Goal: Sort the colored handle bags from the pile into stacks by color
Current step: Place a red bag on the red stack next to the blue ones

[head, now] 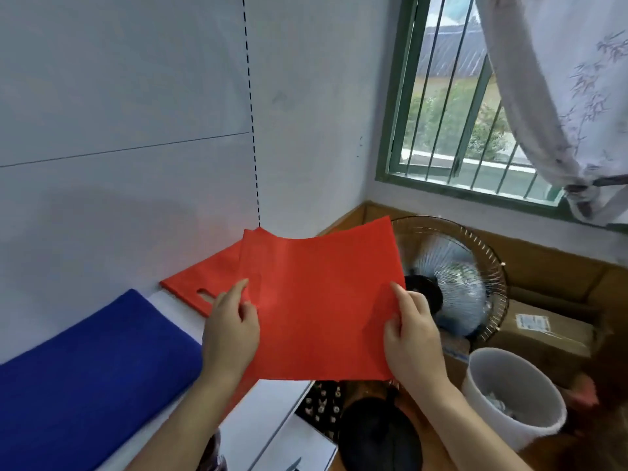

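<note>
I am watching both hands holding one red bag (pixel 323 300) up in the air over the right end of the white tabletop (pixel 272 402). The bag is a flat, roughly square sheet of matte, felt-like fabric, and its far edge is sagging in a shallow curve. The left hand (pixel 231 331) is pinching the bag's left edge, with the forefinger lying extended on the top face and the thumb curled against the fabric. The right hand (pixel 413 338) is pinching the right edge the same way, with the forefinger pointing up along the top face.

Behind and to the left of the held bag, a red stack (pixel 207 283) is lying flat on the tabletop against the wall; an oblong handle slot is showing near its front edge. Farther left, a blue stack (pixel 88 379) of the same matte fabric is lying flat, near the red stack but not touching it.

To the right of the tabletop, a fan (pixel 455 280) with a round wire guard and pale blades is standing. A brown cardboard box (pixel 543 338) beside it is carrying a white label; I cannot read its print. A white round bin (pixel 509 396) is standing in front of the box.
</note>
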Tool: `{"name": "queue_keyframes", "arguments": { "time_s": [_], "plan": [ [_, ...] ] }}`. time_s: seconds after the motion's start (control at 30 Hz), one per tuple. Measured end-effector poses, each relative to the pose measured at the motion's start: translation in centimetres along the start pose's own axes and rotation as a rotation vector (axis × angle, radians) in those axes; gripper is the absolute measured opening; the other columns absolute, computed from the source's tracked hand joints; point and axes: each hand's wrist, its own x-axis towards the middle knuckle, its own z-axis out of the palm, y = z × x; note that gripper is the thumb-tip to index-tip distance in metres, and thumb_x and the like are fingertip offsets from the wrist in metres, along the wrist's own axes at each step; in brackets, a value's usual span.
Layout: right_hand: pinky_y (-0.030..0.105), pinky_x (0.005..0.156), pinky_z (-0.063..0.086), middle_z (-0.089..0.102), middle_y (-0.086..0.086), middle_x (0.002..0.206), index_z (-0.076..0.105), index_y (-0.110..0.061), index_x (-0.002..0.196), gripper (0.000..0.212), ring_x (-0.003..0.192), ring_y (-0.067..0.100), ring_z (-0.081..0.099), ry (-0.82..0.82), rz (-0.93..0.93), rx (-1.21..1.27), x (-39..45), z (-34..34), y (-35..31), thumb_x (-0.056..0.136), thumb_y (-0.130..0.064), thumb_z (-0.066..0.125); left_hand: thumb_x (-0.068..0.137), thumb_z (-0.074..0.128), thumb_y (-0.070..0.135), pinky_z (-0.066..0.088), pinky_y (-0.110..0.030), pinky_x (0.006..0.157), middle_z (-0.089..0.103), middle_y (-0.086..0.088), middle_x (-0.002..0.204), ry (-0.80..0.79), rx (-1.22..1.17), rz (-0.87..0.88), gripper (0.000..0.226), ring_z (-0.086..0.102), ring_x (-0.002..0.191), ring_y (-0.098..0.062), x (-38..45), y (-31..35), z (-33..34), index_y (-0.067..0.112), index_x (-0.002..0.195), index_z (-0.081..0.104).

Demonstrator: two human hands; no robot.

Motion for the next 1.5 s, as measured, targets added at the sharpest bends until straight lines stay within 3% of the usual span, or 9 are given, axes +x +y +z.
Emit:
{"name": "queue_keyframes", "arguments": {
  "time_s": [0.23,0.37,0.57,0.8,0.93,1.03,1.17,1.3,1.5],
  "plan": [
    [0.037,0.094,0.054,0.049,-0.006,0.138,0.047,-0.021,0.154,0.056,0.108,0.013,0.056,-0.166,-0.076,0.057,9.5,6.8,0.2,0.099,-0.009,0.053,0.105,0.050,0.013,0.041,-0.027,0.098,0.061,0.004,0.138,0.127,0.071,-0.101,0.043,0.056,0.122,-0.012,4.7,-2.0,1.0,0.023,0.147,0.056],
    [0.030,0.095,0.051,0.050,-0.010,0.137,0.054,-0.021,0.150,0.054,0.109,0.009,0.054,-0.296,-0.150,0.100,14.3,11.3,0.6,0.098,-0.006,0.053,0.103,0.054,0.015,0.055,-0.038,0.095,0.067,0.003,0.133,0.233,0.133,-0.196,0.041,0.067,0.111,-0.021,5.9,-3.8,1.0,0.026,0.143,0.057],
    [0.041,0.099,0.054,0.053,-0.008,0.140,0.057,-0.020,0.148,0.057,0.113,0.018,0.061,-0.468,-0.288,0.137,21.2,17.1,0.8,0.094,-0.005,0.053,0.101,0.055,0.020,0.058,-0.038,0.085,0.067,0.003,0.125,0.352,0.334,-0.356,0.036,0.065,0.103,-0.013,6.4,-4.7,2.0,0.025,0.136,0.063],
    [0.046,0.104,0.052,0.055,-0.002,0.142,0.056,-0.017,0.148,0.058,0.124,0.027,0.057,-0.632,-0.464,0.082,25.2,22.9,1.0,0.092,-0.004,0.048,0.102,0.054,0.021,0.050,-0.039,0.084,0.067,-0.006,0.123,0.331,0.667,-0.516,0.035,0.058,0.106,-0.028,6.1,-5.1,3.8,0.017,0.135,0.066],
    [0.051,0.103,0.051,0.058,0.005,0.142,0.055,-0.014,0.147,0.052,0.127,0.035,0.052,-0.680,-0.491,-0.033,25.6,25.1,1.7,0.096,-0.013,0.050,0.102,0.054,0.027,0.048,-0.037,0.076,0.064,-0.003,0.112,0.326,0.755,-0.543,0.028,0.054,0.096,-0.024,5.9,-5.3,4.2,0.017,0.122,0.071],
    [0.052,0.103,0.050,0.057,0.008,0.143,0.056,-0.013,0.144,0.048,0.128,0.038,0.051,-0.728,-0.471,-0.053,25.6,25.8,2.0,0.100,-0.032,0.056,0.104,0.049,0.039,0.051,-0.039,0.079,0.065,-0.002,0.110,0.321,0.782,-0.561,0.034,0.054,0.097,-0.025,6.2,-5.2,4.4,0.018,0.119,0.070],
    [0.048,0.109,0.046,0.050,0.007,0.150,0.052,-0.014,0.145,0.066,0.136,0.036,0.047,-0.785,-0.488,-0.095,25.7,26.2,2.2,0.096,-0.059,0.056,0.102,0.048,0.050,0.052,-0.037,0.083,0.065,0.002,0.116,0.267,0.818,-0.596,0.044,0.054,0.108,-0.024,6.4,-5.0,4.7,0.019,0.127,0.067],
    [0.048,0.107,0.047,0.047,0.005,0.149,0.051,-0.019,0.135,0.067,0.136,0.033,0.046,-0.841,-0.505,-0.101,25.4,26.3,2.0,0.092,-0.070,0.049,0.103,0.048,0.047,0.050,-0.035,0.083,0.066,0.002,0.114,0.252,0.843,-0.632,0.040,0.054,0.107,-0.023,6.8,-5.0,4.6,0.020,0.126,0.065],
    [0.050,0.116,0.040,0.027,0.008,0.166,0.037,-0.023,0.154,0.085,0.151,0.034,0.030,-0.912,-0.521,-0.178,25.2,25.7,1.6,0.091,-0.080,0.041,0.104,0.050,0.036,0.047,-0.032,0.078,0.066,0.003,0.107,0.261,0.825,-0.651,0.027,0.045,0.093,-0.017,6.9,-4.9,4.5,0.020,0.120,0.066]
  ]
}}
